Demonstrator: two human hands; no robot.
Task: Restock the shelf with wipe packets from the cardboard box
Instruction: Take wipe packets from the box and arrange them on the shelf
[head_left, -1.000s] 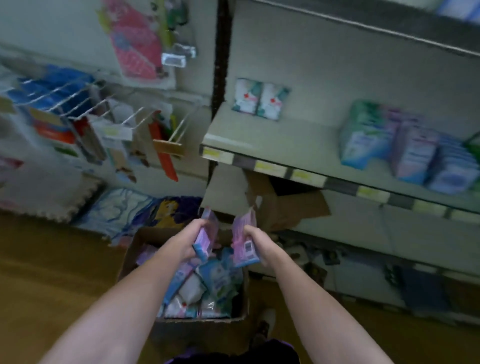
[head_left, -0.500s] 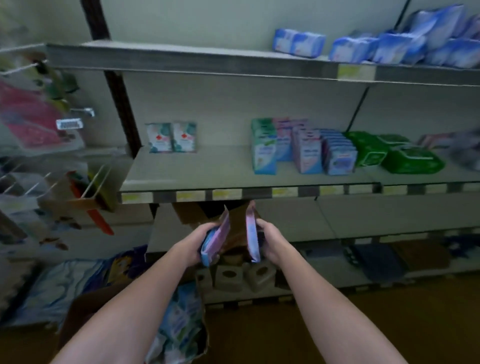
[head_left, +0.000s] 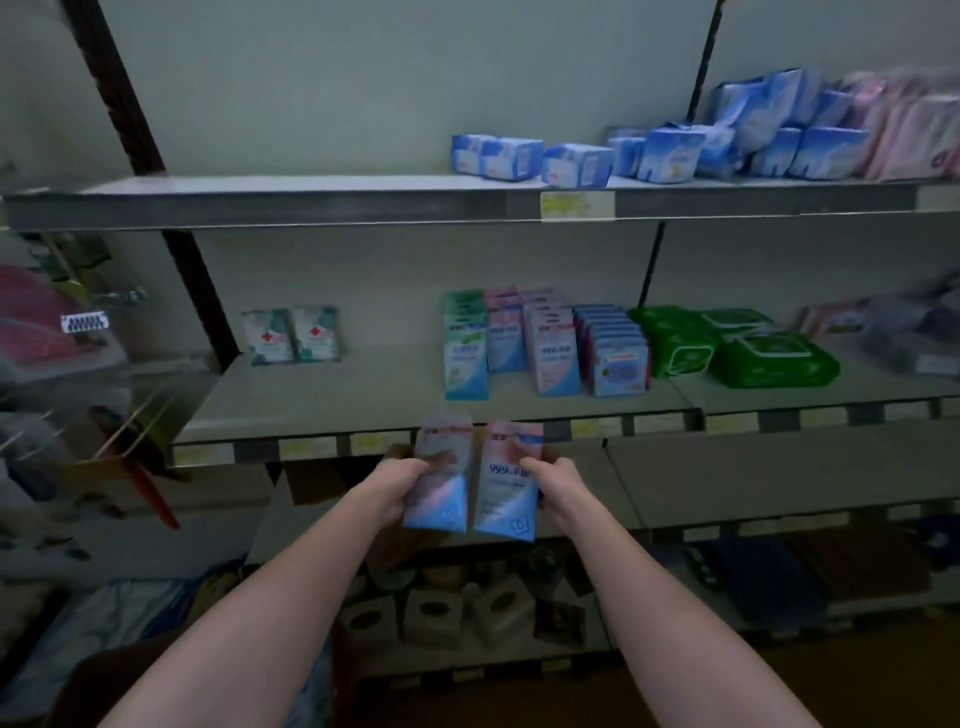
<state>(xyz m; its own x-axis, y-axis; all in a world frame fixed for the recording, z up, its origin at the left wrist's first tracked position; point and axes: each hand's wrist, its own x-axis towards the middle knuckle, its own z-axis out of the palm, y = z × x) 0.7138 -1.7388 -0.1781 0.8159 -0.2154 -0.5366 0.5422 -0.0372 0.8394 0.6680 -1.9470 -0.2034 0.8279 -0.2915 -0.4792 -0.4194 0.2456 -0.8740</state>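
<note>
Head camera looks down two bare forearms stretched forward toward the shelving. Left hand has its fingers curled round the left wipe packet, thumb across the front, holding it upright. Right hand grips the right wipe packet the same way, fingers wrapped over its outer edge. Both packets are pink at the top fading to blue at the bottom, stand side by side almost touching, and hang just in front of the lip of the middle shelf, not yet on it.

On that grey metal shelf, to the left, two small packets with red crosses lean against the back panel. Right of centre stand rows of upright packets in green, pink and blue, the pink-and-blue ones matching those in the hands. Further right lie green wipe packs. On the upper shelf are blue and white packs and pink ones at the far right. Small boxes sit low down beneath the arms. A corner of the cardboard box shows at bottom left.

Yellow price labels line the shelf edges, too blurred to read. "999" is legible on the right-hand packet; the other print is not.
</note>
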